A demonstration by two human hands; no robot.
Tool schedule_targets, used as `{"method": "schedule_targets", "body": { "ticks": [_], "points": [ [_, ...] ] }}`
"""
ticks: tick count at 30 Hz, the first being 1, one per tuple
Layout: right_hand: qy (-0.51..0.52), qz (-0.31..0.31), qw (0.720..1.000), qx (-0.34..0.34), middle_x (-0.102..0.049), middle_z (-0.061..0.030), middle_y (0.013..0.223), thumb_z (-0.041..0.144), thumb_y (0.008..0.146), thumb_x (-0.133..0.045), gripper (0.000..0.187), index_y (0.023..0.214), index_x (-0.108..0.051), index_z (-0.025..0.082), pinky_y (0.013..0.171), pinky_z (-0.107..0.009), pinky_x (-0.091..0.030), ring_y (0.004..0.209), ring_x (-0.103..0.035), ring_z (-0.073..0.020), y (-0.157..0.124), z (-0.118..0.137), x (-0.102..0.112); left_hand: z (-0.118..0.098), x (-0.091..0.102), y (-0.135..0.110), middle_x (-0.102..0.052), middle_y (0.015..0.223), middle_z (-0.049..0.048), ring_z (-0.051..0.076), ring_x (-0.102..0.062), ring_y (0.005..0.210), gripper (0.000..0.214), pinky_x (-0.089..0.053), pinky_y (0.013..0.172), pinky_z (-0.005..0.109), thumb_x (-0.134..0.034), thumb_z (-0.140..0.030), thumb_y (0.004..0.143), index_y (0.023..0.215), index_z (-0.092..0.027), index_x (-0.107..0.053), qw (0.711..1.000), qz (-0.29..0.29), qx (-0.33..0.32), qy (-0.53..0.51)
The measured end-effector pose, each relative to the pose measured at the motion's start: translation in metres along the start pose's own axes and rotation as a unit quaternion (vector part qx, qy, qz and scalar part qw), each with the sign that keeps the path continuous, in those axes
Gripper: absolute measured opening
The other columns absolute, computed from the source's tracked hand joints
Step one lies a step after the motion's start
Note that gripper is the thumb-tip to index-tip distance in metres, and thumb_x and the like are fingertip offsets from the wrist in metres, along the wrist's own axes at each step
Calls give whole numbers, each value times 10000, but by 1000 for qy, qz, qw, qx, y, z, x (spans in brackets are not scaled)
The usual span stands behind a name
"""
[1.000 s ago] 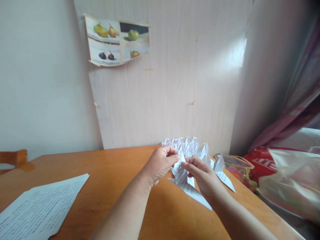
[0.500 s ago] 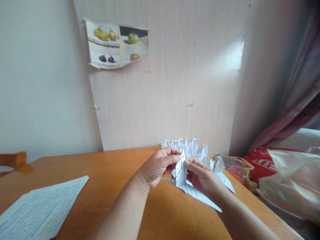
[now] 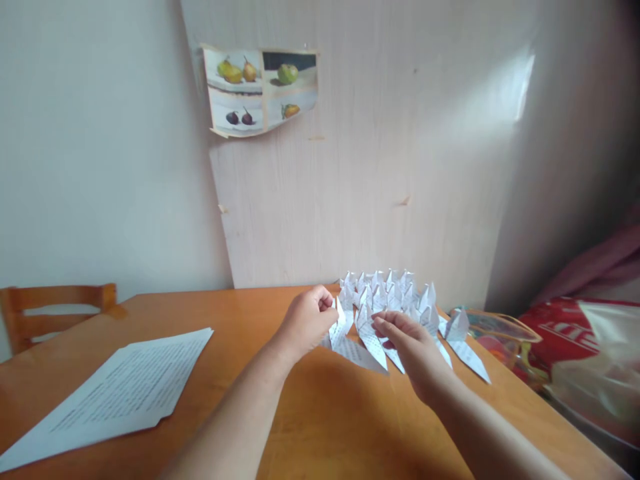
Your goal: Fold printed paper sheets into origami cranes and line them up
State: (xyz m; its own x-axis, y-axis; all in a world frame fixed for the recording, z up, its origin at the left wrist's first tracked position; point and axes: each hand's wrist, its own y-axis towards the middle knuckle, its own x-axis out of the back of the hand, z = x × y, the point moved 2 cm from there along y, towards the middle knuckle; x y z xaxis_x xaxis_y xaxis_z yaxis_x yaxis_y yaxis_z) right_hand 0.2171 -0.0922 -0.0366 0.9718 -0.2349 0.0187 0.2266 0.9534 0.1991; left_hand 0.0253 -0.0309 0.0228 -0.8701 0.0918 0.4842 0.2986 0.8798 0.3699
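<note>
On the orange wooden table my left hand is closed in a pinch on a folded paper crane made of printed paper, near the front left of a group. My right hand rests just right of it, fingers loosely stretched, touching another folded crane whose long wing lies on the table. Behind both hands stands a cluster of several finished paper cranes against the wood panel.
Printed sheets of paper lie at the left on the table. A wooden chair back shows at the far left. A clear container with an orange rim and a red and white plastic bag sit at the right. A fruit picture hangs on the panel.
The view has shifted left. Both hands held one crane together before; now the left hand has moved its crane leftward and down to the table, and the right hand has loosened.
</note>
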Motion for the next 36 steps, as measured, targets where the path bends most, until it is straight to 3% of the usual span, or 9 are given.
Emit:
{"method": "schedule_targets", "body": {
  "ticks": [3, 6, 10, 14, 19, 25, 29, 33, 36],
  "points": [
    [-12, 20, 1000, -1, -635, -16, 845, 494, 863, -628, 285, 931, -672, 220, 670, -288, -399, 744, -524, -155, -5, -1, -6, 16, 4, -19, -506, 638, -40, 118, -454, 598, 82, -283, 569, 247, -548, -144, 743, 708, -198, -497, 993, -52, 6, 110],
    [-20, 47, 999, -4, -605, -3, 779, 482, 868, -616, 279, 934, -659, 215, 614, -277, -376, 678, -496, -141, -9, -5, -13, 27, -1, -43, -516, 663, -41, 115, -458, 604, 106, -283, 575, 246, -580, -160, 756, 739, -205, -485, 989, -67, 28, 133],
    [-37, 74, 997, -10, -574, 13, 737, 456, 852, -611, 259, 919, -647, 209, 604, -273, -372, 659, -493, -136, -13, -12, -22, 32, -8, -66, -524, 685, -48, 105, -462, 582, 196, -315, 555, 228, -667, -286, 774, 847, -206, -502, 993, 38, 116, -8],
    [-56, 91, 994, -13, -602, 2, 755, 402, 822, -609, 217, 910, -641, 206, 603, -276, -375, 691, -527, -153, -17, -17, -30, 33, -2, -73, -574, 777, -18, 113, -533, 659, 321, -401, 620, 233, -672, -437, 814, 946, -189, -516, 967, 108, 142, -181],
    [-95, 144, 985, -10, -560, 21, 716, 380, 825, -586, 185, 880, -616, 206, 617, -281, -364, 671, -486, -148, -26, -21, -37, 46, 8, -69, -573, 894, -11, 56, -483, 597, 178, -365, 567, 199, -597, -240, 807, 964, -187, -533, 964, 35, 152, -216],
    [-155, 227, 961, 20, -513, 29, 715, 298, 874, -536, 128, 849, -613, 198, 592, -269, -319, 648, -413, -130, -35, -25, -45, 52, 1, -65, -494, 1393, 86, 13, -533, 520, 464, -337, 484, 213, -513, -123, 742, 1195, -222, -516, 933, 181, 118, -287],
    [-174, 247, 953, 15, -495, 30, 705, 293, 889, -527, 144, 855, -624, 192, 577, -269, -301, 635, -394, -128, -37, -26, -48, 56, -10, -65, -573, 1273, 71, 21, -556, 513, 489, -322, 469, 198, -508, -108, 709, 1187, -210, -526, 910, 243, 133, -307],
    [-178, 230, 956, 31, -535, 21, 730, 311, 916, -514, 165, 851, -622, 205, 621, -278, -338, 678, -442, -141, -37, -25, -45, 57, -14, -65, -602, 970, 11, 26, -488, 532, 325, -358, 514, 185, -551, -112, 715, 1033, -170, -588, 919, 215, 131, -303],
    [-176, 204, 962, 44, -581, 7, 767, 337, 925, -524, 172, 853, -614, 210, 669, -296, -373, 723, -488, -157, -34, -26, -40, 54, -13, -66, -594, 915, 9, 42, -473, 567, 198, -374, 539, 194, -597, -143, 751, 949, -154, -609, 933, 194, 123, -278]
  ]
}}
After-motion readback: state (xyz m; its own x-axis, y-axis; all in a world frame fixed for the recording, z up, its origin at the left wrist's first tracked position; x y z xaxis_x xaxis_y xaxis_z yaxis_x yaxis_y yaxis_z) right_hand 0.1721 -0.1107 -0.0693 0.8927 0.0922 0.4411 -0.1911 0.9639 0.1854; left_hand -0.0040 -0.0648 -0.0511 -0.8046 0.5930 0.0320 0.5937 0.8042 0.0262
